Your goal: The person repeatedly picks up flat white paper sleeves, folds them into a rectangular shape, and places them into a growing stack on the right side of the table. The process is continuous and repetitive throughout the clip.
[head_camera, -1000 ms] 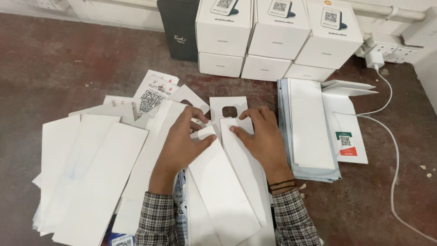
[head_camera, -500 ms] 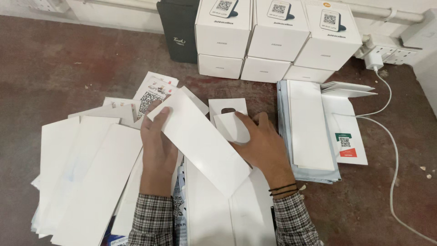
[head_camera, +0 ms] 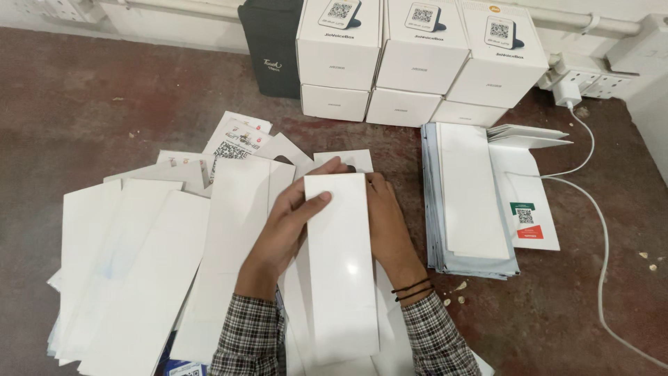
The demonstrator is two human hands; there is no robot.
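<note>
While both hands grip it, the long white card lies lengthwise toward the person, over the white sheets in the middle of the near edge of the floor. The left hand closes on its left edge near the top, thumb pressed onto the face and fingers curled behind. The right hand holds the right edge, fingers tucked under the card and mostly hidden, a black band at the wrist.

Loose white sheets fan out to the left, reaching the near left edge, so little bare floor remains there. To the right, just beside the right hand, a neat stack of cards leaves only a narrow gap. Bare floor opens at the far left and near right, where a white cable trails.

Half a second ago the card was tilted diagonally, lifted across the left hand; now it is squared up and straight, with the left thumb on top. The printed leaflets and the stacks have not moved.

The floor is dark reddish-brown and worn, with crumbs near the stack. Along the far edge stand white boxes and a dark box against a wall with a charger plugged in.
</note>
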